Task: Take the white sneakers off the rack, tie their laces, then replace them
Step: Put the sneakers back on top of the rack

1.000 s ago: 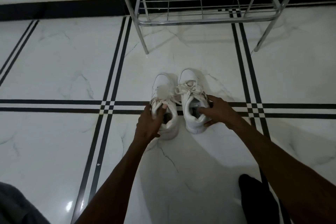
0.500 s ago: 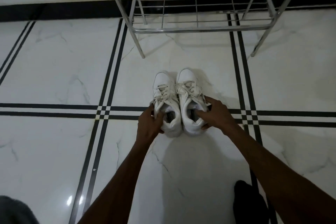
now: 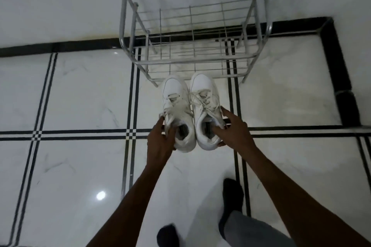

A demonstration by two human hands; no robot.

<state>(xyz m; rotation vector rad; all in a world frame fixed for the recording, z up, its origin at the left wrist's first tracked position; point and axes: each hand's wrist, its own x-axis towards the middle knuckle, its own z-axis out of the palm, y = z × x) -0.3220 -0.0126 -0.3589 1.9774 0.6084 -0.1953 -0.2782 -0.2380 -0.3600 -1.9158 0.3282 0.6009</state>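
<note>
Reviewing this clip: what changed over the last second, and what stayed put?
Both sneakers, the left sneaker in the left hand and the right sneaker in the right hand, have been drawn together and carried forward, toes now at the rack front. Both feet have come into view, and the view now looks more steeply down. Unchanged: each hand grips its sneaker at the heel; the rack is empty.

Sneakers (image 3: 188, 110) lifted off floor (both hands gripping), carried toward rack (image 3: 192, 32).
</note>
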